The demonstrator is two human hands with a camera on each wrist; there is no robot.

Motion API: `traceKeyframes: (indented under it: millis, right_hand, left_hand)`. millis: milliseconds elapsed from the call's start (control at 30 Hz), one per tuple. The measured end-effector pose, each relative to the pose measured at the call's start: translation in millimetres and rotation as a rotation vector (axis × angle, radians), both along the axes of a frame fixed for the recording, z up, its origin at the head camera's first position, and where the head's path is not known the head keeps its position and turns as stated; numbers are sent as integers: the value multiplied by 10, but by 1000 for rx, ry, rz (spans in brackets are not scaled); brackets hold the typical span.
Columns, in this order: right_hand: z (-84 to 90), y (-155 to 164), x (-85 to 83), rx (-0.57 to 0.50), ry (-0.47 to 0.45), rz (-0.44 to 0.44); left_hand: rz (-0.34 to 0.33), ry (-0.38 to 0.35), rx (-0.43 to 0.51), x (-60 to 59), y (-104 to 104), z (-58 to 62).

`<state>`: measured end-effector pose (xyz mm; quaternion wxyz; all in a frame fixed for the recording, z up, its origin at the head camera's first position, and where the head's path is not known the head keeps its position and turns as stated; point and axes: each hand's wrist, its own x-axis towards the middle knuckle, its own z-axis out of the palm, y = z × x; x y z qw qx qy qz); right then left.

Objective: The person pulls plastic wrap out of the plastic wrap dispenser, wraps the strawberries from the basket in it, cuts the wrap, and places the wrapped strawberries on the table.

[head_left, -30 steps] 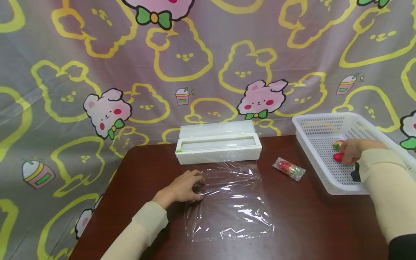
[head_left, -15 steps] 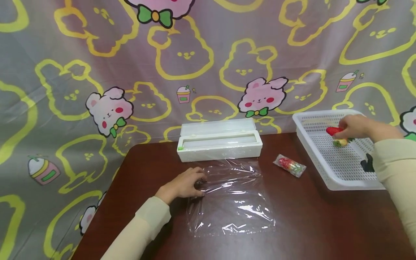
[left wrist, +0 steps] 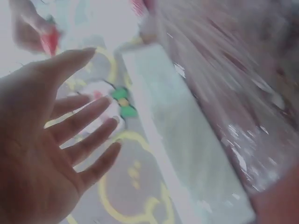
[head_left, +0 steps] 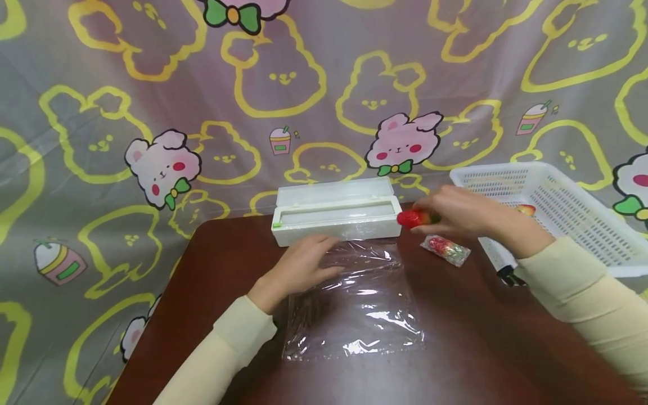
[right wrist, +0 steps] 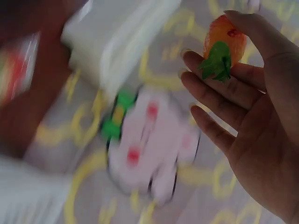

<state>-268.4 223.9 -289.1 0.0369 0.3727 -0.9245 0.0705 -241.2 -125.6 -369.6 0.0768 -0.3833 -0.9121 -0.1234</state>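
Note:
In the head view my right hand [head_left: 460, 211] pinches a red strawberry [head_left: 412, 217] between thumb and fingers, in the air by the right end of a white cling film box [head_left: 336, 229]. Its green leaves show in the right wrist view, where the strawberry [right wrist: 227, 39] sits at the fingertips. My left hand [head_left: 304, 267], fingers extended and holding nothing, is over the left side of a clear film sheet [head_left: 369, 309]; the left wrist view shows the hand [left wrist: 60, 126] with its fingers spread. The sheet lies flat on the table in front of the box.
A film-wrapped red and green pack [head_left: 445, 249] lies on the dark table [head_left: 486, 349] right of the sheet. Behind my right forearm stands a white perforated basket [head_left: 582, 199] with a red and yellow piece [head_left: 526, 210] inside. A patterned curtain [head_left: 324, 101] hangs behind.
My right hand has lifted the strawberry out of the basket and carried it left toward the box. My left hand has shifted slightly right and up, its fingers straighter.

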Motion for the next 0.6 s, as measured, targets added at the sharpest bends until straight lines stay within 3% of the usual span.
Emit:
traceKeyframes:
  millis: [100,200,433,600]
  right_hand:
    - [-158,-356,67,-23,-5,135]
    - [-291,-621,109,-57,-31,219]
    - [-477,-905,126,-162,-54,255]
    - [-745,-1049,202,-163,-37,251]
  left_hand:
    - [-30,24,38,63,165,100]
    - [-66,12,87,85,261,124]
    - [-85,-36,145,11,222,131]
    - [-57,-100,112,122,100,-47]
